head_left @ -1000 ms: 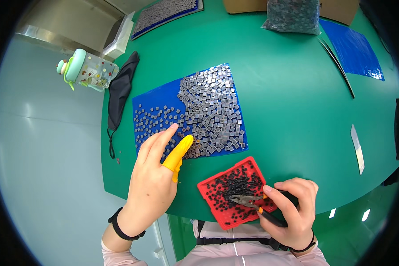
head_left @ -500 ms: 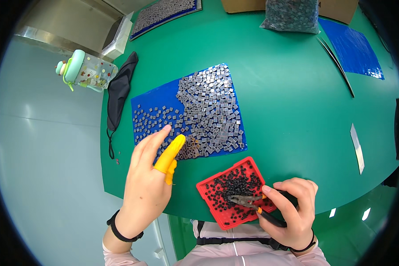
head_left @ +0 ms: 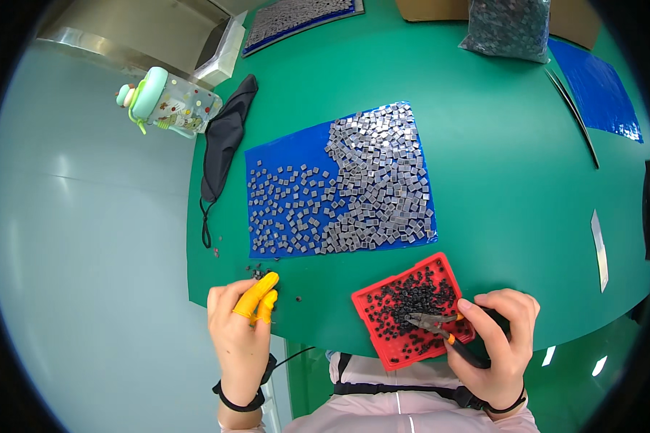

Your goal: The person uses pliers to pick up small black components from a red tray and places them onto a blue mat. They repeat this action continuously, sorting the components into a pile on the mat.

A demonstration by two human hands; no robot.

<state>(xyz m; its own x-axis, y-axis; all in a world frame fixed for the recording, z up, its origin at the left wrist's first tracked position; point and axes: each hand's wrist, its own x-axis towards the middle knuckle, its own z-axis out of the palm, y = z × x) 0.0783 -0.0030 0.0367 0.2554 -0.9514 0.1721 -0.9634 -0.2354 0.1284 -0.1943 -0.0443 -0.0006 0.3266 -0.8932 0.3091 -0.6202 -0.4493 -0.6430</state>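
My right hand (head_left: 500, 343) grips pliers (head_left: 427, 322) with black and orange handles, their jaws over a red tray (head_left: 366, 321) of small black parts (head_left: 404, 304). Near the table's front left, my left hand (head_left: 240, 321) has yellow covers on its thumb and index finger. Those two tips are drawn close together; anything between them is too small to make out. Just beyond them lies a little heap of dark pieces (head_left: 257, 272). Farther back, a blue sheet (head_left: 289, 148) carries many small grey square pieces (head_left: 383, 180), dense on the right and scattered at the left.
A black mask (head_left: 227, 141) and a clear bottle (head_left: 184, 105) with a mint lid lie at the left. Tweezers (head_left: 576, 119), another blue sheet (head_left: 599, 90) and a flat blade (head_left: 599, 252) are at the right. A bag of grey pieces (head_left: 509, 29) stands at the back.
My left hand has drawn back from the blue sheet to the front left, its fingers curling in. My right hand keeps the pliers over the tray. The whole view has shifted.
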